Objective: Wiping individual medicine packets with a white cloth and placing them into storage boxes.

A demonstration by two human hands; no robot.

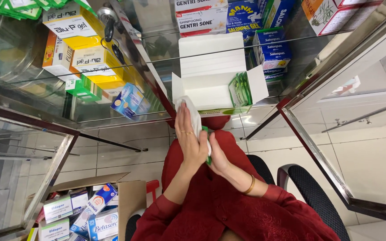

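Observation:
My left hand (189,139) and my right hand (219,157) press together over my lap, palms facing, with a stack of flat white and green packets (196,119) held between them. The packets stick up past my left fingertips toward an open white carton (202,91) that rests on the glass shelf edge right in front of me. A few green sachets (239,88) stand upright at the right end of that carton; the rest of its inside looks bare. My sleeves and lap are dark red.
Glass cabinet shelves hold yellow boxes (74,24), blue boxes (273,47) and a small blue pack (129,100). An open glass door (349,147) stands to the right. A cardboard box of medicine packs (90,209) sits on the tiled floor at left. Black chair arm (311,187).

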